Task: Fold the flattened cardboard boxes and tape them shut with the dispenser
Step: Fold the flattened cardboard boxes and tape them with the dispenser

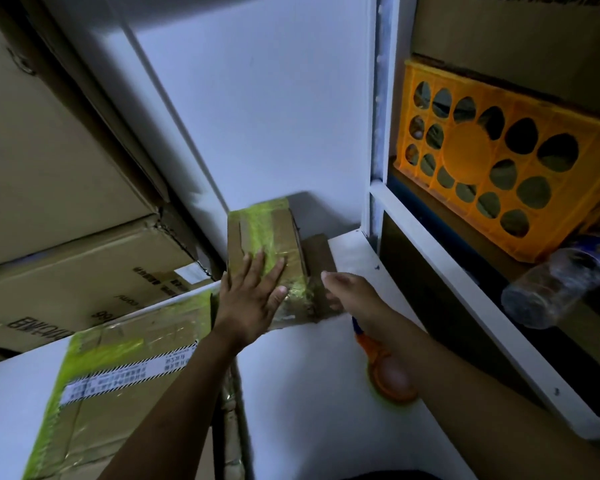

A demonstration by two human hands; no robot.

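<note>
Here, I see a small box (267,237) standing on the white surface (309,393), at its far end, close to the wall (274,116). A strip of yellow-green tape (265,220) runs over the top of the box and down its near side.

The left hand (253,299) lies flat on the near part of the box top, with the fingers straight and spread and the palm pressing down. The right hand (354,296) is just beside the near right corner of the box, with the thumb pointing up. Its fingers are blurred where they reach the cardboard, so I cannot tell if they are apart or if they hold something. Under the right forearm, scissors (369,351) with an orange handle lie on the surface.

To the left, near me, there is a big box (118,393), also with yellow-green tape and with a white label (129,372) across it. Behind it, brown cartons (66,271) are stacked. On the right, a shelf holds an orange crate (465,147), and a clear bottle (555,285) lies on its side below the crate.
</note>
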